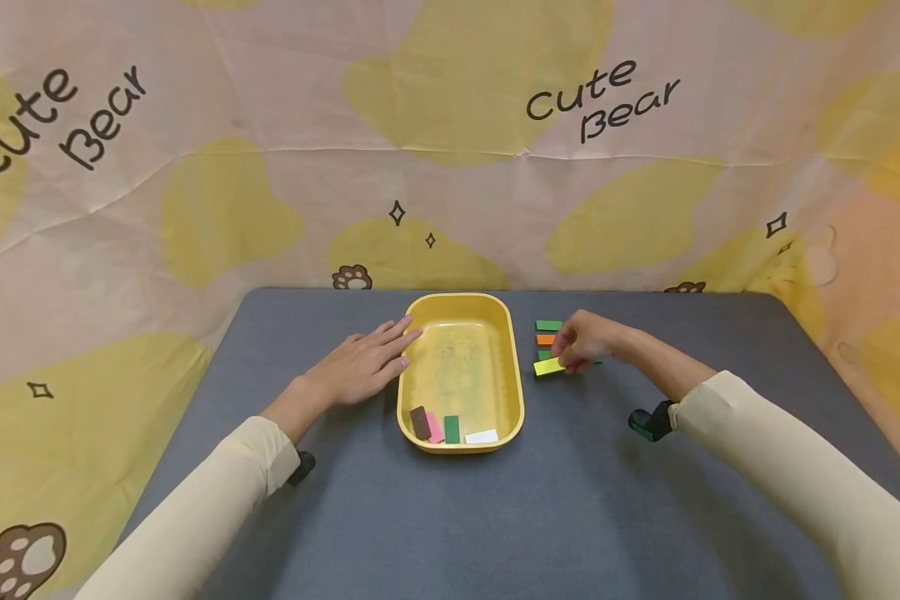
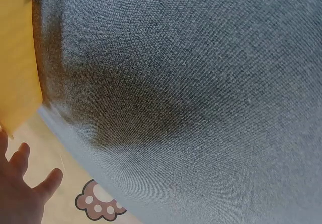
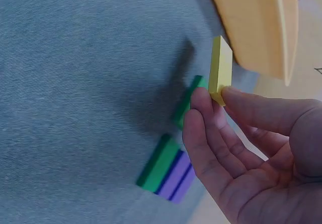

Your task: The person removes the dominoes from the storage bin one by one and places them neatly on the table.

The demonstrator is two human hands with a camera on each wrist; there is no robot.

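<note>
My right hand (image 1: 588,340) pinches a yellow domino-like block (image 3: 221,68) between thumb and fingertips, over the table just right of a yellow plastic tray (image 1: 516,350). In the right wrist view a green block (image 3: 187,105) lies below it. My left hand (image 1: 360,362) is spread with straight fingers, the tips on the tray's left rim. Inside the tray, at the near end, are a brown block (image 1: 420,422), a pink block (image 1: 435,428), a green block (image 1: 452,430) and a white block (image 1: 482,437).
Right of the tray, partly behind my right hand, lie another green block (image 1: 548,326) and an orange block (image 1: 545,340). The right wrist view shows purple blocks (image 3: 176,176) beside a green one. A printed cloth (image 1: 450,208) hangs behind the grey table (image 1: 450,525).
</note>
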